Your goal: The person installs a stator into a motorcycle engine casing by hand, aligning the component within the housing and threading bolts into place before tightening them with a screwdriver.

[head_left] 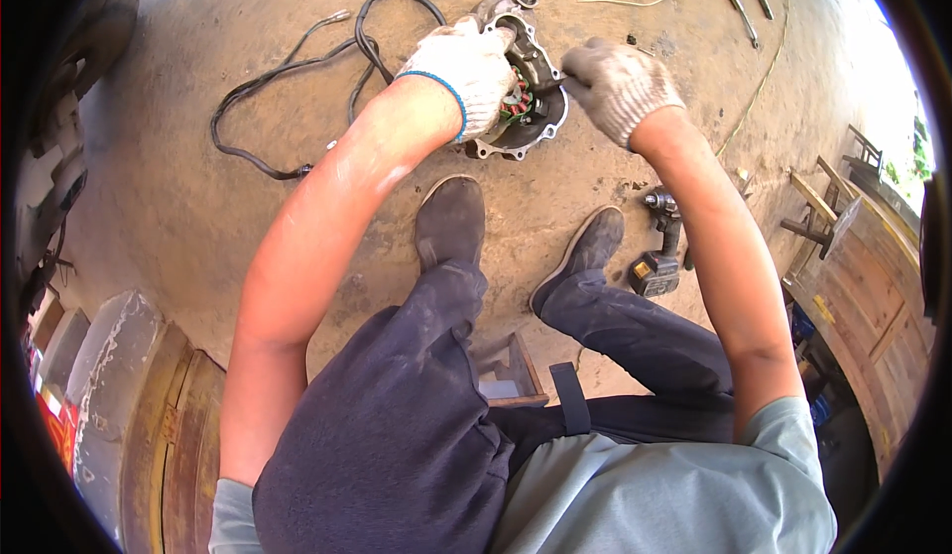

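A grey metal engine cover (550, 129) with a scalloped, holed rim lies on the floor ahead of my feet, its hollow side up. Inside it sits a ring of copper-red coils (518, 104), partly hidden by my hand. My left hand (464, 70), in a white knit glove with a blue cuff edge, is closed on the cover's left side; its fingertips reach into the hollow. At the right rim, my right hand (617, 83) in a dirtier glove is closed in a pinch. A thin dark piece seems to stick out from its fingers toward the cover, too small to name.
A black cable (226, 147) loops left of the cover. A cordless drill (656, 256) stands by my right shoe. A wrench (739, 10) and a short dark rod (765, 5) lie far right. A tyre (107, 28) is far left, wooden furniture (868, 306) at the right.
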Available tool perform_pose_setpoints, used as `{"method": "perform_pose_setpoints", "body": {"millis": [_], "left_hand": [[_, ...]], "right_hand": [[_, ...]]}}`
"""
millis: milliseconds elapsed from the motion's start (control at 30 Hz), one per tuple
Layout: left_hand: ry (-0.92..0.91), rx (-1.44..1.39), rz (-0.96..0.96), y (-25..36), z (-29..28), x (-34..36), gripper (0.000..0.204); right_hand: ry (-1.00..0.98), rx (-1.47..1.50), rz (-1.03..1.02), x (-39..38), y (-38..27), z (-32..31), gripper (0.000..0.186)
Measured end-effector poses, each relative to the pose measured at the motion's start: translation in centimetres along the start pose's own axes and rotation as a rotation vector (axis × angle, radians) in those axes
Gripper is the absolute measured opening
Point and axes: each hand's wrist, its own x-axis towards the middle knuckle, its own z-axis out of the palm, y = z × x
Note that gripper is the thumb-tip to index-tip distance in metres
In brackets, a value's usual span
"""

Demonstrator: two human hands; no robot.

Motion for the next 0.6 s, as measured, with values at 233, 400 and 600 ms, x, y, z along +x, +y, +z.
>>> {"method": "perform_pose_setpoints", "body": {"millis": [233, 400, 600], "left_hand": [[0.019, -0.008, 0.001, -0.1, 0.6, 0.1, 0.033], [0.042, -0.027, -0.008, 0.0, 0.7, 0.2, 0.033], [0.015, 0.003, -0.014, 0.0, 0.6, 0.4, 0.032]], "right_hand": [[0.116, 0.154, -0.084, -4.4, -0.4, 0.6, 0.016], [0.127, 0.077, -0.183, -4.1, -1.2, 2.4, 0.013], [0.154, 0.04, -0.255, -3.5, -1.5, 3.2, 0.013]]}}
